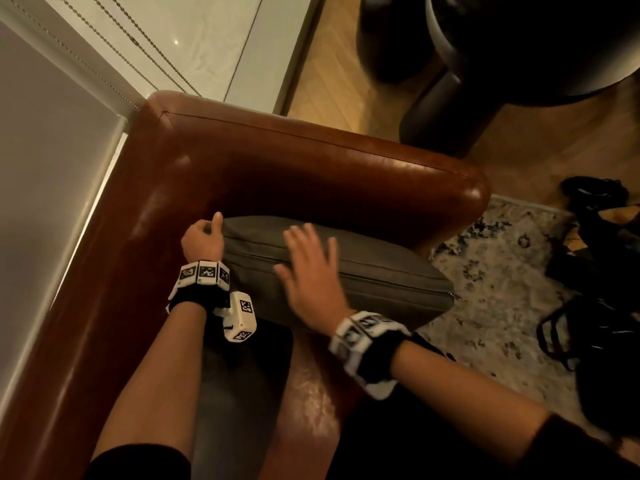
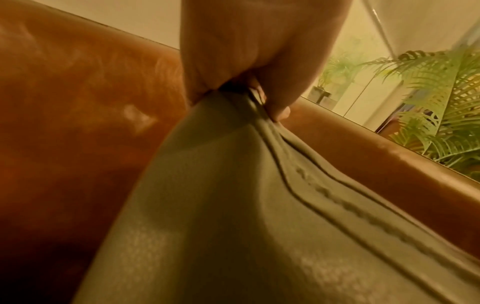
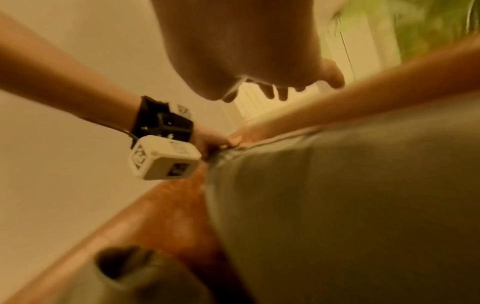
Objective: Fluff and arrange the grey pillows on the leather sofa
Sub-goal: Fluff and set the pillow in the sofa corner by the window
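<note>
Two bare forearms, each banded at the wrist by a marker-covered strap, are seen nearest the head camera, reaching toward twelve o'clock over the leather sofa (image 1: pixel 104 271). At ten o'clock of the grey pillow (image 1: pixel 363 271), the left hand (image 1: pixel 202 239) is curled around the pillow's corner, the fabric pinched between thumb and fingers (image 2: pixel 281 98), as is shown plainly from the left wrist. Toward the right, the right hand (image 1: pixel 311 275) is held flat and spread wide, fingers straight and blurred, over the pillow's upper face; whether contact is made cannot be told. One grey pillow is seen whole, stood on edge in the sofa's corner against the armrest, zipper seam (image 1: pixel 398 280) uppermost. A second grey shape (image 3: pixel 145 279) is glimpsed at seven o'clock in the right wrist view, too blurred to identify. A patterned rug (image 1: pixel 495 289) lies at three o'clock, dark bags (image 1: pixel 602 289) piled beyond it, and a dark round stool (image 1: pixel 450 109) stands at one o'clock.
</note>
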`<state>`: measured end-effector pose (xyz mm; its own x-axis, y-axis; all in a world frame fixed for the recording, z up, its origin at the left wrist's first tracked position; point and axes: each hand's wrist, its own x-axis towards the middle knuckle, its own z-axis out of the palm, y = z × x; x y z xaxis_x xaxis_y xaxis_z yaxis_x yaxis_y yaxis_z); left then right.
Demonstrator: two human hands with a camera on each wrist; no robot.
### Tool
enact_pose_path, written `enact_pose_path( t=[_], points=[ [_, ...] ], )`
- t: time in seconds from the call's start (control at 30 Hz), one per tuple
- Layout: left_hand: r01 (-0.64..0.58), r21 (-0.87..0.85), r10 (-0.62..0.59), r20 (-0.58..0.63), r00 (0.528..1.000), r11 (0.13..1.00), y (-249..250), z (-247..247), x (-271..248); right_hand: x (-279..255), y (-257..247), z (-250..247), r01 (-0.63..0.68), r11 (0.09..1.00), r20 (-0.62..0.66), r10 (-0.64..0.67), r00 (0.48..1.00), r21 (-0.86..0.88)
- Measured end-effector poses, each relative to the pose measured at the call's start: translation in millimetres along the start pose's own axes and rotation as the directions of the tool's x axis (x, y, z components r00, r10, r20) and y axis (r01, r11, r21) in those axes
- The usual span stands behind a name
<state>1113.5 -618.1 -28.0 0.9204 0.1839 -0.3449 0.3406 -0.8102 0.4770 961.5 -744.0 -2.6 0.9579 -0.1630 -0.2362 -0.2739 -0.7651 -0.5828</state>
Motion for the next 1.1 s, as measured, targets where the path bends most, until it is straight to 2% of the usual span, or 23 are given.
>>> enact_pose_path(
  t=[0.07,0.13,0.2,0.23,0.33,0.4,0.47,0.5,0.53,0.6,0.67,0.77,0.9,0.97,1.03,1.1],
  points=[
    [-0.020,-0.030,0.020,-0.016,1.000,0.999,-4.5,2.5,1.6,13.1,-22.4,26.3,-0.014,1.000,0.133,0.017,0.991,-0.019],
    [-0.024,-0.063,0.023,-0.029,0.999,0.998,-7.2,4.8,-0.4,13.7,-6.2,42.4,-0.010,0.992,0.152,0.029,0.988,-0.125],
    [-0.037,-0.093,0.034,-0.034,0.999,0.995,-10.5,5.5,-1.8,-0.1,35.8,43.5,0.009,0.970,0.109,0.018,0.994,-0.245],
    [-0.044,-0.104,0.041,-0.030,0.999,0.994,-12.2,4.9,-1.4,-10.5,61.1,38.0,-0.026,0.959,0.070,0.048,0.996,-0.283],
    [-0.073,-0.110,0.073,-0.002,0.997,0.991,-9.9,4.4,-5.1,-46.7,134.2,7.0,-0.224,0.926,0.009,0.238,0.971,-0.304],
    [-0.107,-0.135,0.108,0.000,0.994,0.985,-7.4,7.5,-9.4,-71.4,182.5,-13.0,-0.406,0.855,-0.026,0.421,0.907,-0.322],
    [-0.112,-0.151,0.108,-0.031,0.994,0.982,-6.7,8.2,-12.8,-91.0,217.7,-36.5,-0.640,0.711,-0.030,0.662,0.749,-0.291],
    [-0.118,-0.154,0.112,-0.047,0.993,0.981,-7.9,8.3,-12.9,-97.8,225.9,-48.4,-0.711,0.665,-0.016,0.728,0.685,-0.229],
    [-0.120,-0.154,0.115,-0.044,0.992,0.981,-9.2,6.6,-12.9,-102.2,225.8,-59.0,-0.724,0.676,-0.017,0.730,0.684,-0.138],
    [-0.128,-0.158,0.127,-0.014,0.992,0.979,-12.4,1.2,-13.6,-102.6,209.4,-73.5,-0.666,0.743,-0.033,0.669,0.742,0.074],
    [-0.120,-0.178,0.125,0.019,0.992,0.977,-18.9,-5.8,-15.9,-96.0,190.5,-74.1,-0.630,0.731,0.042,0.643,0.764,0.263],
    [-0.109,-0.135,0.119,0.066,0.991,0.985,-28.6,-17.5,-23.6,-89.0,181.2,-62.9,-0.590,0.719,-0.022,0.641,0.767,0.366],
    [-0.135,-0.033,0.137,0.055,0.989,0.990,-39.0,-23.5,-16.5,-97.6,177.7,-56.3,-0.531,0.753,-0.158,0.622,0.766,0.388],
    [-0.100,-0.039,0.102,0.054,0.993,0.994,-39.6,-21.6,-10.8,-101.7,179.4,-54.9,-0.516,0.781,-0.162,0.594,0.788,0.351],
    [-0.051,-0.072,0.054,0.032,0.998,0.996,-39.5,-15.5,-9.6,-100.9,181.9,-54.9,-0.539,0.778,-0.143,0.603,0.785,0.323],
    [0.005,-0.066,-0.010,-0.062,0.998,0.998,-32.2,-8.8,-13.7,-97.6,181.4,-57.4,-0.555,0.766,-0.119,0.615,0.780,0.324]
  ],
)
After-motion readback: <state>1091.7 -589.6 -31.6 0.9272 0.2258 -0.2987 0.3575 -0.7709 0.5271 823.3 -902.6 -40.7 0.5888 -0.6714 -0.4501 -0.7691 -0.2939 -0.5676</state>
